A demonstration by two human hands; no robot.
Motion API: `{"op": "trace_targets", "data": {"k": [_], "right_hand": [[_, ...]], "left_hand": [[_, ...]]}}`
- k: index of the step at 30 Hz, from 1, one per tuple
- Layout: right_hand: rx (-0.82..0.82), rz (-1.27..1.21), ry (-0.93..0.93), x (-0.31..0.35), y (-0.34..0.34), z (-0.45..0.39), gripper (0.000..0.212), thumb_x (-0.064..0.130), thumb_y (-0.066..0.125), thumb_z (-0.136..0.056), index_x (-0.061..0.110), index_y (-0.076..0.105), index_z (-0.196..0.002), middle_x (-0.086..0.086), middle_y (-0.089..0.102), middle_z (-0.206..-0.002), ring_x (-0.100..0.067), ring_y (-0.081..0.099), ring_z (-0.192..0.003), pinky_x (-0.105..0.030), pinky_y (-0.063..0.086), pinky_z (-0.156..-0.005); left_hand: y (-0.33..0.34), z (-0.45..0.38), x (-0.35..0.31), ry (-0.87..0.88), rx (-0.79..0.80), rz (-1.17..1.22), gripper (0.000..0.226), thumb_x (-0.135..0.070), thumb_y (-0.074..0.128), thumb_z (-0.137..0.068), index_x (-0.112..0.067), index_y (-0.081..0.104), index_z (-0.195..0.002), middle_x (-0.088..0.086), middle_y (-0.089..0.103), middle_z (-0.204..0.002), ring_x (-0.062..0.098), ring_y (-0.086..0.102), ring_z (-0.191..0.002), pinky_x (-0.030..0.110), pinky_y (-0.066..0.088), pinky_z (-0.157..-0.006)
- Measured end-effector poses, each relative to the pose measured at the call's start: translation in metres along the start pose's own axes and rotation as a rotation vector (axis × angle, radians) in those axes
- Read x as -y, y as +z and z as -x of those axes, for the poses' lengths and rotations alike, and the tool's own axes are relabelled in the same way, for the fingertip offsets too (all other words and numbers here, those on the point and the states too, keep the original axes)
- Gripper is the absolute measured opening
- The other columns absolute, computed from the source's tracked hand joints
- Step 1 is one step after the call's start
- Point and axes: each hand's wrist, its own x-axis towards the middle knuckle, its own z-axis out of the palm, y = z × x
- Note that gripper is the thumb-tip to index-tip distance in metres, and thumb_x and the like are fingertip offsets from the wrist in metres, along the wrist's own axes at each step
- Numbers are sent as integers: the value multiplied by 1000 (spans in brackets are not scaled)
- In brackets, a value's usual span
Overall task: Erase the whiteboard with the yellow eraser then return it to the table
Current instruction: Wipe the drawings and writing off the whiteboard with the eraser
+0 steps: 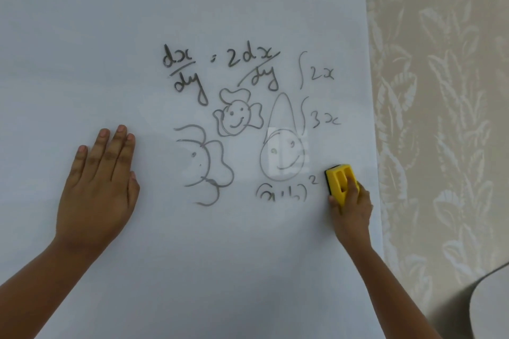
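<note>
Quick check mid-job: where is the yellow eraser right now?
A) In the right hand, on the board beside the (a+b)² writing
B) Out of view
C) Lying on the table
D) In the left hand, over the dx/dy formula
A: the right hand grips the yellow eraser against the whiteboard, just right of the (a+b)² writing; the left hand lies flat and empty.

the wall [440, 91] on the right side has beige wallpaper with a pale pattern of leaves, which runs from top to bottom. in the lower right corner a rounded white edge of a surface [493, 303] comes into view, with a dark shadow beside it. the light is soft and even, without strong shadows.
</note>
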Motion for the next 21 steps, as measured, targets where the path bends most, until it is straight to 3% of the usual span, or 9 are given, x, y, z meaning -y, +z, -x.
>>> {"op": "trace_targets", "data": {"k": [2,6,13,18,21], "right_hand": [[19,24,-18,-8,-1,9,60,16,58,-89,6,29,-141,-30,36,-136,-47,36,-121,-59,28,-103],[-9,-37,209,-3,-8,-22,59,20,53,-92,5,24,-142,-30,33,-140,-46,31,-127,-59,25,-106],[49,-19,-121,35,15,53,51,24,50,-93,11,32,-139,-22,31,-145,-46,21,-135,-62,19,-109],[20,-6,78,37,12,34,56,28,45,-95,12,24,-144,-21,23,-150,-44,12,-138,-57,11,-113],[3,-27,-63,77,23,47,54,29,47,-94,14,28,-142,-19,27,-149,-44,13,-138,-55,12,-112]], "left_hand": [[0,0,0,-3,-11,-7,53,-21,21,-96,3,27,-143,20,27,-150,33,22,-141,48,13,-115],[0,0,-1,-10,-29,1,52,-20,22,-97,2,27,-144,19,27,-151,31,22,-140,45,12,-116],[0,0,0,-9,-11,2,53,-19,23,-96,2,26,-144,18,27,-151,32,22,-141,47,13,-116],[-3,0,-3,-20,-3,5,52,-18,23,-96,3,27,-144,19,28,-151,32,23,-140,47,14,-115],[-3,1,-3,-27,7,7,53,-18,23,-95,3,27,-144,19,27,-151,32,22,-140,48,15,-115]]}}
